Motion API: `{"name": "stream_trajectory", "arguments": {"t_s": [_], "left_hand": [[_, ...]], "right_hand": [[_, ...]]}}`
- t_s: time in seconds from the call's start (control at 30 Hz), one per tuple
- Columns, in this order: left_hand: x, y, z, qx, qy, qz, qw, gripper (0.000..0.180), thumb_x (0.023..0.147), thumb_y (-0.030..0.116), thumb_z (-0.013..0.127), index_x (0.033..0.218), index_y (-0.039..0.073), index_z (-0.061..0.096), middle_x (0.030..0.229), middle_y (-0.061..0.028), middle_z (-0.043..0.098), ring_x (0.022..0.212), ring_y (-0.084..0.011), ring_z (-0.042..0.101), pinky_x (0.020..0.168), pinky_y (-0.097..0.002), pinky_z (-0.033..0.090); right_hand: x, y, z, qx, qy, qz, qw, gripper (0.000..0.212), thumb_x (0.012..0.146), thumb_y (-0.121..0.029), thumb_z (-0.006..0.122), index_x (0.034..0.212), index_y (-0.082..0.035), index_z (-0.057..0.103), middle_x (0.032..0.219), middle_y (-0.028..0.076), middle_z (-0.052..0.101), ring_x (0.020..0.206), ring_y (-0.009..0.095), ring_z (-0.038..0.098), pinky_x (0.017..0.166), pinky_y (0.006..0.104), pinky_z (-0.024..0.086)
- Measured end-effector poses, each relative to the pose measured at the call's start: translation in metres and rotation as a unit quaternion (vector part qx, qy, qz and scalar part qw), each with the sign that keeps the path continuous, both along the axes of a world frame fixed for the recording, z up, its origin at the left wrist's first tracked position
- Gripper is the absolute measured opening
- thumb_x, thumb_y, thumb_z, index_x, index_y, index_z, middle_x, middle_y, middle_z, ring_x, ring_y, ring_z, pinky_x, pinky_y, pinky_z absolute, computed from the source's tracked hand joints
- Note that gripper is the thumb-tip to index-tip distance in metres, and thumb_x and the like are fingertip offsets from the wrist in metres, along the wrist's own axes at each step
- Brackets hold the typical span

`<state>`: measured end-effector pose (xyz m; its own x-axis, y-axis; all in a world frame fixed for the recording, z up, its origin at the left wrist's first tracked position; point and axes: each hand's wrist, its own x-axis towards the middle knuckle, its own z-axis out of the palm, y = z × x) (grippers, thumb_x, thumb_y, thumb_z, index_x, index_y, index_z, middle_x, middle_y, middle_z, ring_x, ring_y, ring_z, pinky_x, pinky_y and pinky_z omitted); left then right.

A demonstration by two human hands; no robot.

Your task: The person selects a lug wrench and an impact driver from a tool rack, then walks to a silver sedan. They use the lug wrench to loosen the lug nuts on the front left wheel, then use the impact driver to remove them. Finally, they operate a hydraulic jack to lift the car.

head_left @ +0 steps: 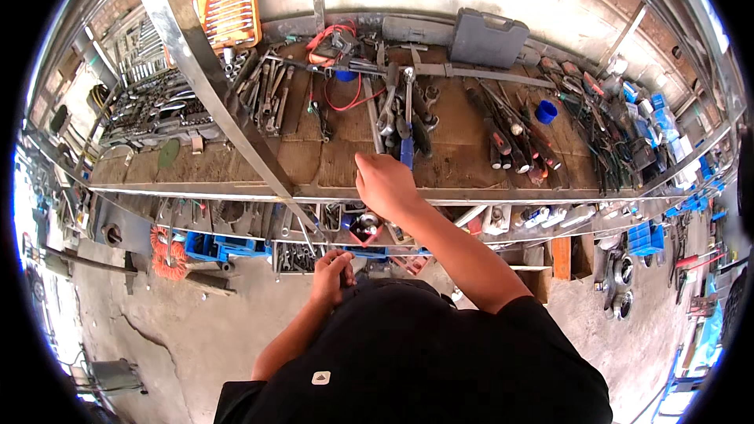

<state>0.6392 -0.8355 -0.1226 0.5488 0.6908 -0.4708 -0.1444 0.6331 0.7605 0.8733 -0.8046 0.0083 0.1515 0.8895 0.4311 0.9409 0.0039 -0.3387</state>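
My right hand (385,187) is over the front edge of the upper shelf, its back toward me and its fingers curled. What those fingers hold, if anything, is hidden. Just beyond it lies a ratchet wrench (408,114) with a blue handle, its end close to my knuckles. Several adjustable and combination wrenches (386,114) lie beside it. Lower down, in front of my body, my left hand (335,273) is closed with thumb and fingers pressed together. A thin metal tool shaft (307,240) shows next to it; whether the hand grips it, I cannot tell.
A slanting metal post (212,71) rises left of my hands. Sockets and wrenches (161,102) fill the shelf's left side. Screwdrivers (518,137), a blue cup (546,112), pliers (605,137) and a grey case (488,38) are farther right. A lower shelf holds a red bin (365,229).
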Motion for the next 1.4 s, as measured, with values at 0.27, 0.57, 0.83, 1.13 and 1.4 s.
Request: {"name": "stream_trajectory", "arguments": {"t_s": [0.27, 0.57, 0.83, 1.13, 1.4], "left_hand": [[-0.001, 0.011, -0.005, 0.041, 0.012, -0.052, 0.998, 0.015, 0.096, 0.014, 0.065, 0.098, -0.001, 0.063, 0.06, -0.0037, 0.053, 0.047, -0.0134, 0.049, 0.046, -0.0288, 0.043], [0.008, 0.021, -0.008, 0.057, 0.021, -0.107, 0.992, 0.015, 0.096, 0.015, 0.066, 0.098, 0.001, 0.064, 0.061, -0.0023, 0.054, 0.048, -0.0118, 0.049, 0.047, -0.027, 0.042], [0.028, 0.023, 0.006, 0.129, 0.01, -0.186, 0.974, 0.014, 0.097, 0.015, 0.065, 0.102, 0.002, 0.063, 0.066, -0.0004, 0.054, 0.055, -0.0087, 0.049, 0.051, -0.0247, 0.042], [0.024, 0.033, 0.039, 0.065, -0.182, -0.152, 0.969, 0.032, 0.1, 0.029, 0.064, 0.091, -0.002, 0.062, 0.065, -0.0084, 0.06, 0.053, -0.0173, 0.053, 0.057, -0.0331, 0.047], [0.02, 0.023, 0.024, -0.085, -0.185, -0.149, 0.968, 0.039, 0.1, 0.042, 0.059, 0.095, 0.004, 0.063, 0.063, -0.0076, 0.055, 0.057, -0.0196, 0.053, 0.061, -0.037, 0.046]], "right_hand": [[0.01, 0.059, 0.006, -0.244, 0.005, -0.133, 0.961, 0.018, 0.086, -0.006, 0.065, 0.101, 0.002, 0.073, 0.098, 0.019, 0.073, 0.1, 0.036, 0.072, 0.081, 0.0431, 0.061], [0.014, 0.075, 0.005, -0.249, 0.043, -0.176, 0.952, 0.023, 0.085, -0.006, 0.07, 0.105, 0.004, 0.074, 0.115, 0.023, 0.068, 0.112, 0.036, 0.066, 0.087, 0.0412, 0.06], [0.009, 0.075, -0.001, -0.23, 0.072, -0.171, 0.956, 0.024, 0.085, -0.004, 0.068, 0.107, 0.001, 0.075, 0.109, 0.02, 0.072, 0.105, 0.035, 0.07, 0.086, 0.0401, 0.06], [-0.02, -0.021, -0.024, -0.143, 0.5, -0.105, 0.848, 0.048, 0.075, -0.016, 0.073, 0.116, 0.008, 0.063, 0.096, 0.02, 0.071, 0.089, 0.025, 0.069, 0.078, 0.038, 0.055], [-0.027, -0.04, -0.018, -0.146, 0.557, -0.103, 0.811, 0.031, 0.077, -0.02, 0.073, 0.095, 0.004, 0.064, 0.076, 0.012, 0.067, 0.071, 0.02, 0.065, 0.063, 0.0377, 0.051]]}}
